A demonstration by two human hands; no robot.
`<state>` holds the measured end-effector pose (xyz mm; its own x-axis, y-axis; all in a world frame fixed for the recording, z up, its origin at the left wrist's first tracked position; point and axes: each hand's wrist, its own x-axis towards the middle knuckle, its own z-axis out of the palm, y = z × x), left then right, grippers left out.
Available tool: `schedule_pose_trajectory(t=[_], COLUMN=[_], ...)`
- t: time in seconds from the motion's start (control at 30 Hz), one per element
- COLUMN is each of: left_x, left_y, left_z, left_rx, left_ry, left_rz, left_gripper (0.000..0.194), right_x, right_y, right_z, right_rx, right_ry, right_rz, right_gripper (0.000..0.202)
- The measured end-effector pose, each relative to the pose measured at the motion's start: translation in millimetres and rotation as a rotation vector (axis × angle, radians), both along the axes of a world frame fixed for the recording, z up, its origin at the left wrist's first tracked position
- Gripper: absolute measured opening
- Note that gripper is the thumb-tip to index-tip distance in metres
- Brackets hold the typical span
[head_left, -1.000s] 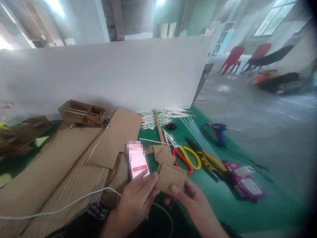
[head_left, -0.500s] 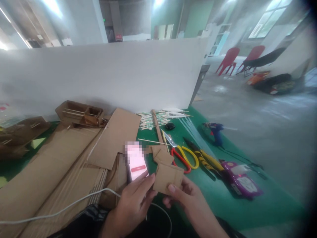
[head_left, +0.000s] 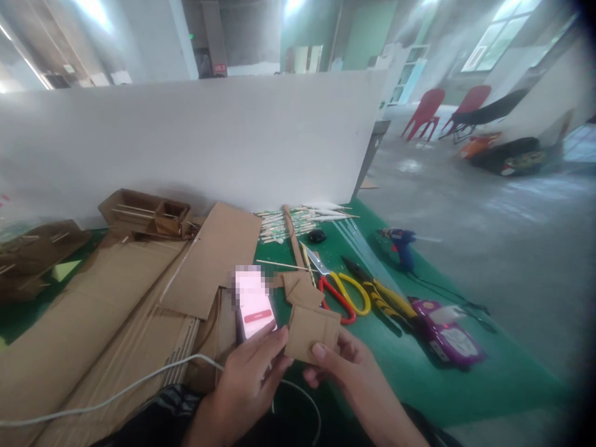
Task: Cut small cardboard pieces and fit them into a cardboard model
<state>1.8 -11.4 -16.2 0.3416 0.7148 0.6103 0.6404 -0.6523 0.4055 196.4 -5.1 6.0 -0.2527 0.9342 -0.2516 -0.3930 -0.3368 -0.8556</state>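
A small square cardboard piece (head_left: 311,332) is held near the table's front edge. My right hand (head_left: 356,372) pinches its right side, thumb on the face and fingers behind. At its left edge, my left hand (head_left: 251,375) grips it between thumb and fingertips. Just beyond lie other small cardboard pieces (head_left: 305,292), partly overlapping. A lit phone (head_left: 256,310) rests by my left fingers. Scissors (head_left: 342,285) with one red and one yellow handle lie to the right of the pieces, beside yellow-and-black pliers (head_left: 386,298).
Large cardboard sheets (head_left: 116,298) and a cardboard box (head_left: 135,214) cover the left. A white cable (head_left: 139,385) crosses them. Thin sticks (head_left: 288,226) lie at the back before a white partition (head_left: 209,136). A glue gun (head_left: 403,245) and a purple device (head_left: 449,335) are at right.
The view has shifted slightly, so everything sits a little further left. Both hands keep nearly the same hold on the square cardboard piece.
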Motion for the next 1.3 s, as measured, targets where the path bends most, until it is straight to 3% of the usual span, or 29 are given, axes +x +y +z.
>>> schedule_pose_trajectory(t=[0.9, 1.3], left_x=[-3.7, -3.1], left_y=[3.1, 5.8], left_z=[-3.5, 3.1], left_rx=[0.057, 0.082], left_ry=[-0.005, 0.003], left_rz=[0.098, 0.09], left_gripper=[0.026, 0.026], right_x=[-6.2, -7.9], right_y=[7.2, 8.8], right_z=[10.9, 12.2], right_rx=[0.022, 0.04], right_ry=[-0.02, -0.034], right_rz=[-0.008, -0.001], right_gripper=[0.042, 0.04])
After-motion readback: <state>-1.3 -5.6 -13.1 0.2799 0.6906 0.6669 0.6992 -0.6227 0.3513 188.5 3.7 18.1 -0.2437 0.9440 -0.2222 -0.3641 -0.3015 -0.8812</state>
